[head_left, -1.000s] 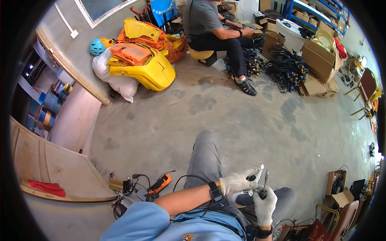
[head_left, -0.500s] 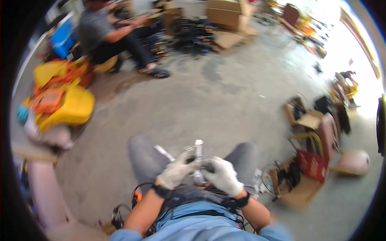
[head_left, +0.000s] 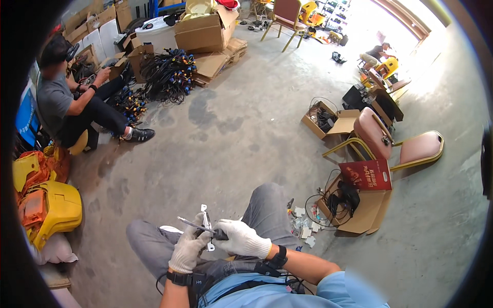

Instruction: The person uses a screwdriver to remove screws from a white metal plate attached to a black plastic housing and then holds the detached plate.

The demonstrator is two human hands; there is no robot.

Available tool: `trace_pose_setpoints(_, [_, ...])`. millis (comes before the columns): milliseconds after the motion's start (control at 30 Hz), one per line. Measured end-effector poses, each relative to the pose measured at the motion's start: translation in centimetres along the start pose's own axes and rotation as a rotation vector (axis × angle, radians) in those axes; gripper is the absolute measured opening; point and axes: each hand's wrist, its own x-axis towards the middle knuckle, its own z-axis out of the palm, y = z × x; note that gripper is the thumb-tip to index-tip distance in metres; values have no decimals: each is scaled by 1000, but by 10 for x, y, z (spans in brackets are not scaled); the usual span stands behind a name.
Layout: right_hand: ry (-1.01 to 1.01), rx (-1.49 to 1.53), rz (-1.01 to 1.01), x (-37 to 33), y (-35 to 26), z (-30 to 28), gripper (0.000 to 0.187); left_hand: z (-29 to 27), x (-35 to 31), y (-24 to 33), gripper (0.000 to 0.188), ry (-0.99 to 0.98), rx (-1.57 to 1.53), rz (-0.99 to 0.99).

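Observation:
My left hand [head_left: 188,251], in a white knit glove, grips a small pale metal bracket [head_left: 207,222] that stands roughly upright between my knees. The bracket's rounded ends show above and below the fingers. My gloved right hand [head_left: 241,238] is closed around the dark handle of a screwdriver [head_left: 197,224]. Its shaft crosses in front of the bracket and points left, past my left hand. Whether the tool touches the bracket I cannot tell. Both hands are close together above my lap.
Right of my knee lie small pale pieces [head_left: 306,226] and an open carton [head_left: 370,210] with black cables. A toppled pink chair [head_left: 418,149] lies beyond. Yellow plastic shells [head_left: 59,205] are stacked at left. A co-worker [head_left: 61,97] sits near a cable heap [head_left: 169,74].
My view has swung right and up, so my hands appear lower and further left. The screwdriver's shaft now shows clearly, pointing left; earlier it was blurred. Both hands stay close together.

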Motion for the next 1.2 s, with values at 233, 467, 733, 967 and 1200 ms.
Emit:
trace_pose_setpoints(233, [29, 3, 27, -4, -3, -5, 30, -3, 4, -6, 73, 27, 40, -30])
trace_pose_setpoints(467, [-18, 4, -5, 0, -1, -5, 29, -1, 2, -4, 72, -10, 74, 13])
trace_pose_setpoints(733, [81, 27, 24, -7, -14, -7, 27, 12, -5, 11, 74, 98, 216, -11])
trace_pose_setpoints(967, [97, 89, -23, -8, -16, -13, 21, 6, 1, 1, 78, -11, 308, 157])
trace_pose_setpoints(1200, [91, 131, 68, -8, -14, -8, 26, 8, -3, 1, 76, 8, 123, 130])
